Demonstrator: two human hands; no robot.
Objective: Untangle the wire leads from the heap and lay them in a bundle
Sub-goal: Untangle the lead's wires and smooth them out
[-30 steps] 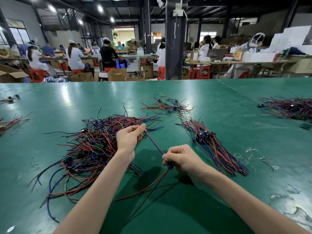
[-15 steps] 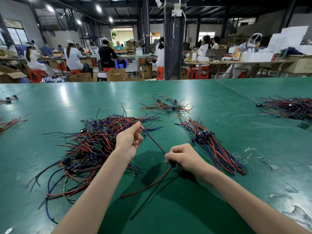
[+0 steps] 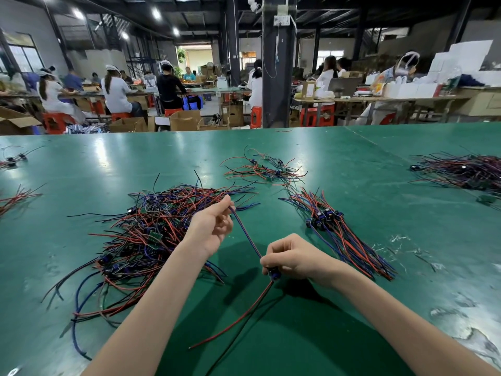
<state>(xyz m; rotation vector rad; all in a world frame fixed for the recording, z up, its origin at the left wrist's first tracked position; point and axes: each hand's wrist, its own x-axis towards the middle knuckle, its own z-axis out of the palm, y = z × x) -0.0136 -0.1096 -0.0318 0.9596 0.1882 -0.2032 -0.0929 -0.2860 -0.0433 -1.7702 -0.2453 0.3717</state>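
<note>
A tangled heap of red, blue and black wire leads [image 3: 151, 229] lies on the green table [image 3: 352, 185], left of centre. One wire lead [image 3: 246, 237] is stretched taut between my hands. My left hand [image 3: 214, 226] pinches its upper blue-and-red end above the heap's right edge. My right hand [image 3: 292, 256] grips the lead at its small blue component, and red and black tails hang down from there onto the table. To the right lies a straightened bundle of leads [image 3: 341, 232], angled away from me.
A small loose cluster of leads [image 3: 265, 169] sits behind the bundle. Another heap [image 3: 461, 172] lies at the far right, and a few leads [image 3: 16, 196] at the left edge. Bits of debris [image 3: 401, 240] dot the table right of the bundle. People work at benches beyond.
The held lead has come a little further out of the heap; its red and black tails have slid slightly right and up. Both hands stay nearly in place.
</note>
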